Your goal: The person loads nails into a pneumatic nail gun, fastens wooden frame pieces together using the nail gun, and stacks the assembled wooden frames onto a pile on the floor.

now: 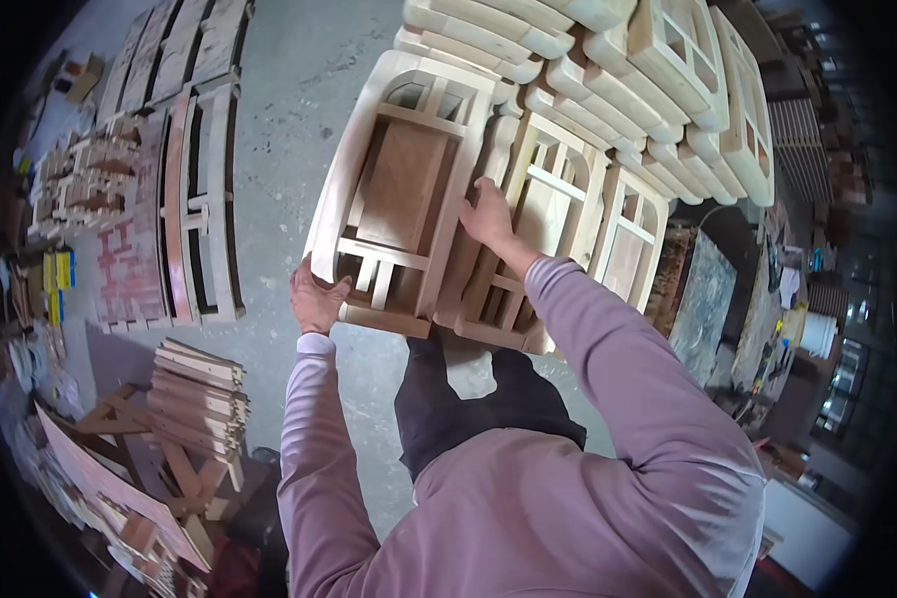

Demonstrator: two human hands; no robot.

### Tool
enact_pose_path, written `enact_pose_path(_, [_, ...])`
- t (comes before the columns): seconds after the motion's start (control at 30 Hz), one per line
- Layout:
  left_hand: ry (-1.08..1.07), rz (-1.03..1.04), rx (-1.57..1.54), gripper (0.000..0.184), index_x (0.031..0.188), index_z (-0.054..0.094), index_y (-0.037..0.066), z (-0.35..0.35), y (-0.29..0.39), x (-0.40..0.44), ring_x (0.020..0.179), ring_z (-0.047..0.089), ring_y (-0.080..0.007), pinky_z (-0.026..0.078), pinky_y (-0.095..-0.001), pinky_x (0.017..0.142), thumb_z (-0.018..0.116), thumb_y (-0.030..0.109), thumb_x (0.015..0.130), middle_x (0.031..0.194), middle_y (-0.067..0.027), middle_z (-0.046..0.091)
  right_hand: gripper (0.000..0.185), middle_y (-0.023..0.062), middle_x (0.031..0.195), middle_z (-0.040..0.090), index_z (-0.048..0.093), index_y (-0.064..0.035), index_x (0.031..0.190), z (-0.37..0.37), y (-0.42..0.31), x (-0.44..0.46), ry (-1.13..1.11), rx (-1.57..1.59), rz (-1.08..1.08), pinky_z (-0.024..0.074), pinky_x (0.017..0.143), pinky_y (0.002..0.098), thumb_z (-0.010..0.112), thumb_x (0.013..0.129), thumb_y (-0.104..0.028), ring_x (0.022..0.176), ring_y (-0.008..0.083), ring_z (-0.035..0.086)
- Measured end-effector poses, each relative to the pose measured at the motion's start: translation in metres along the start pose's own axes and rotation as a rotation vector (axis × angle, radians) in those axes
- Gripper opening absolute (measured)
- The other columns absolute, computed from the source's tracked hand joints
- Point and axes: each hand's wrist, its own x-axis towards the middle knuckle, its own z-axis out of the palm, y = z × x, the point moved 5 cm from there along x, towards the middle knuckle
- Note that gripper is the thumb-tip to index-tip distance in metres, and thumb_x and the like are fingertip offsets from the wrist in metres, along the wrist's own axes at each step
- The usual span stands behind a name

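Observation:
A pale wooden frame (406, 179) with a brown inner panel and crossbars stands at the left end of a row. My left hand (318, 297) is wrapped round its lower left corner. My right hand (485, 213) lies at the frame's right side, between it and a second wooden frame (543, 199); its fingers are bent over the edge, and their tips are partly hidden. A third similar frame (630, 234) stands further right, touching the second.
Stacked wooden frames (628, 75) rise behind the row. Wooden pallets (204, 209) lie on the left of the grey floor (289, 120). Wooden slats (197, 399) are piled at the lower left. A dark-topped table (703, 299) stands at the right.

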Motion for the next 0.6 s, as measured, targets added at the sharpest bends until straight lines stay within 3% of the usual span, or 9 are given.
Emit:
enact_pose_path(0.07, [-0.025, 0.021, 0.025, 0.062, 0.125, 0.061, 0.003, 0.0, 0.009, 0.012, 0.099, 0.064, -0.0351, 0.052, -0.0407, 0.088, 0.082, 0.027, 0.072, 0.11, -0.0141, 0.069, 0.041, 0.0226, 0.101, 0.063, 0.057, 0.0076, 0.11, 0.005, 0.012, -0.004, -0.022, 0.374, 0.375, 0.0512, 0.078, 0.0395, 0.065, 0.083, -0.022, 0.086, 0.0303, 0.061])
enact_pose_path(0.23, [-0.096, -0.065, 0.108, 0.054, 0.122, 0.063, 0.001, -0.006, 0.034, 0.039, 0.079, 0.067, -0.0356, 0.055, -0.0394, 0.074, 0.078, 0.022, 0.074, 0.095, -0.0157, 0.072, 0.045, 0.0246, 0.095, 0.067, 0.061, 0.012, 0.106, 0.04, 0.019, 0.017, -0.117, 0.642, 0.621, 0.0531, 0.069, 0.0413, 0.065, 0.079, -0.025, 0.078, 0.0339, 0.065])
enact_pose_path(0.27, [-0.074, -0.005, 0.081, 0.053, 0.122, 0.062, 0.0, -0.005, 0.033, 0.036, 0.072, 0.066, -0.0355, 0.055, -0.0393, 0.069, 0.076, 0.02, 0.075, 0.089, -0.0164, 0.072, 0.045, 0.0246, 0.095, 0.067, 0.061, 0.012, 0.106, 0.044, 0.022, 0.016, -0.118, 0.653, 0.627, 0.0531, 0.069, 0.0413, 0.065, 0.079, -0.025, 0.078, 0.0339, 0.065])
enact_pose_path(0.33, [-0.062, 0.065, 0.063, 0.052, 0.122, 0.062, -0.001, -0.012, 0.035, 0.025, 0.066, 0.066, -0.0353, 0.054, -0.0392, 0.064, 0.074, 0.018, 0.075, 0.083, -0.0172, 0.072, 0.042, 0.0231, 0.089, 0.067, 0.063, 0.0115, 0.101, 0.044, 0.024, 0.016, -0.062, 0.62, 0.547, 0.0531, 0.066, 0.0409, 0.065, 0.077, -0.022, 0.074, 0.0345, 0.065])
enact_pose_path(0.43, [-0.048, -0.057, -0.163, 0.048, 0.118, 0.062, -0.004, -0.014, 0.047, -0.031, 0.071, 0.067, -0.0296, 0.054, -0.0373, 0.066, 0.073, 0.021, 0.078, 0.089, -0.0207, 0.071, 0.038, 0.0216, 0.084, 0.067, 0.064, 0.0109, 0.097, 0.029, 0.027, 0.012, -0.015, 0.554, 0.461, 0.0531, 0.063, 0.0405, 0.064, 0.075, -0.02, 0.07, 0.0351, 0.066])
enact_pose_path(0.5, [-0.004, -0.18, -0.311, 0.047, 0.114, 0.062, -0.006, 0.008, 0.046, -0.073, 0.075, 0.066, -0.0266, 0.053, -0.0349, 0.068, 0.074, 0.023, 0.079, 0.091, -0.0217, 0.07, 0.034, 0.02, 0.081, 0.067, 0.063, 0.0082, 0.096, -0.012, -0.001, 0.014, -0.106, 0.339, 0.311, 0.0514, 0.06, 0.0404, 0.064, 0.074, -0.018, 0.068, 0.033, 0.064])
enact_pose_path(0.57, [-0.244, -0.321, -0.315, 0.047, 0.12, 0.059, -0.003, 0.032, 0.053, -0.116, 0.084, 0.067, -0.0277, 0.054, -0.0352, 0.071, 0.071, 0.022, 0.083, 0.101, -0.0214, 0.069, 0.031, 0.0185, 0.079, 0.066, 0.062, 0.0054, 0.095, -0.04, -0.032, 0.015, -0.192, 0.124, 0.157, 0.0497, 0.057, 0.0404, 0.064, 0.073, -0.016, 0.066, 0.0308, 0.062])
enact_pose_path(0.6, [-0.326, -0.495, -0.686, 0.046, 0.124, 0.057, -0.001, 0.038, 0.073, -0.132, 0.089, 0.067, -0.0281, 0.054, -0.037, 0.076, 0.069, 0.022, 0.086, 0.106, -0.0205, 0.068, 0.03, 0.0174, 0.077, 0.066, 0.062, 0.0042, 0.095, -0.041, -0.039, 0.024, -0.247, 0.057, 0.08, 0.0493, 0.056, 0.0407, 0.064, 0.071, -0.014, 0.063, 0.0316, 0.06])
